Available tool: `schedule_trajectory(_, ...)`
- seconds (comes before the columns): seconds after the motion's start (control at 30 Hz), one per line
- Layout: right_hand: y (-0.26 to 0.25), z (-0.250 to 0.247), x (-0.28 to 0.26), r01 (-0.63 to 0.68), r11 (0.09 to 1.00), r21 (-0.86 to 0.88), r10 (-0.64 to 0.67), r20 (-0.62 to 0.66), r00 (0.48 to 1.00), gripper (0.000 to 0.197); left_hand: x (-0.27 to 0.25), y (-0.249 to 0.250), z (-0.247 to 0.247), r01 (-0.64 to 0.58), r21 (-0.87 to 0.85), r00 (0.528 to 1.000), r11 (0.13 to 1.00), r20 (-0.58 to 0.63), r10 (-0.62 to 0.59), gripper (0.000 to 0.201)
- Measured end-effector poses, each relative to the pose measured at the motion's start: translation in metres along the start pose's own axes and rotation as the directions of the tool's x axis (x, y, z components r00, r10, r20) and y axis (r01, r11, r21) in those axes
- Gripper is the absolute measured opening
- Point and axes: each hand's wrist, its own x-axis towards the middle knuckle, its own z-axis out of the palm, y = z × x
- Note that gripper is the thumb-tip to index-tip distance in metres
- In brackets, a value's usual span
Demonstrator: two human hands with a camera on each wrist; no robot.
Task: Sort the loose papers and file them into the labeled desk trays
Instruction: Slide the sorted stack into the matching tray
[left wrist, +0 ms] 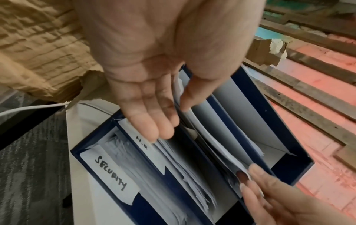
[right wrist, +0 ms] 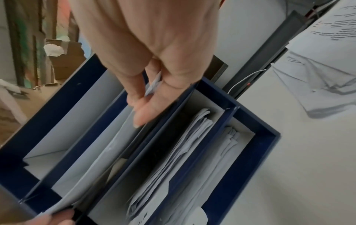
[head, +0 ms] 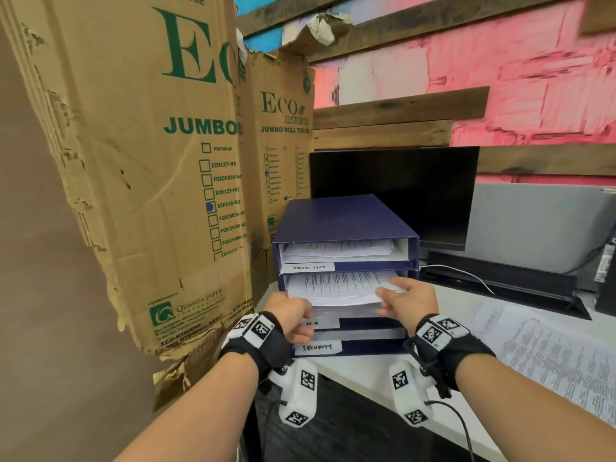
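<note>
A blue desk tray unit stands on the white desk, its stacked slots labeled TASK LIST, H.R and SECURITY. A printed sheet lies partly in the slot below the TASK LIST label and above the H.R label, over a stack of papers. My left hand pinches the sheet's near left edge between thumb and fingers. At the near right corner, my right hand pinches the same sheet. All the slots hold papers.
Loose printed papers lie on the desk to the right. Tall cardboard boxes crowd the left side. A dark monitor, a black bar and a white cable sit behind the trays.
</note>
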Motion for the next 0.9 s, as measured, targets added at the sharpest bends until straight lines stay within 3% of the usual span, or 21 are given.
schedule_trajectory(0.1, -0.003, 0.01, -0.001, 0.049, 0.998, -0.05, -0.045, 0.063, 0.997, 0.059, 0.008, -0.006, 0.001, -0.035, -0.002, 0.999, 0.999, -0.043, 0.034, 0.009)
schedule_trajectory(0.27, 0.003, 0.004, 0.005, 0.153, 0.917, -0.368, -0.135, 0.073, 0.988, 0.064, 0.02, -0.006, -0.001, -0.076, 0.022, 0.991, 0.997, -0.111, 0.078, 0.016)
schedule_trajectory(0.4, 0.004, 0.003, 0.017, 0.163, 0.841, -0.515, -0.19, 0.001, 0.982, 0.055, 0.027, -0.002, 0.004, -0.074, 0.015, 0.99, 0.997, -0.121, 0.075, 0.01)
schedule_trajectory(0.53, -0.002, 0.014, 0.027, 0.131, 0.737, -0.663, -0.197, -0.026, 0.98, 0.025, 0.035, -0.005, 0.011, -0.114, 0.062, 0.992, 0.992, -0.04, 0.117, 0.019)
schedule_trajectory(0.67, -0.006, 0.02, 0.027, 0.126, 0.652, -0.747, -0.161, 0.027, 0.987, 0.032, 0.04, -0.005, 0.013, -0.126, 0.079, 0.992, 0.989, -0.006, 0.127, 0.022)
schedule_trajectory(0.77, -0.006, 0.015, 0.023, 0.176, 0.589, -0.789, -0.166, 0.096, 0.981, 0.05, 0.042, -0.003, 0.012, -0.135, 0.085, 0.991, 0.987, -0.006, 0.136, 0.027)
schedule_trajectory(0.9, -0.005, 0.007, 0.023, 0.218, 0.519, -0.826, -0.151, 0.163, 0.975, 0.059, 0.04, 0.0, 0.015, -0.104, 0.099, 0.993, 0.99, -0.037, 0.108, 0.018)
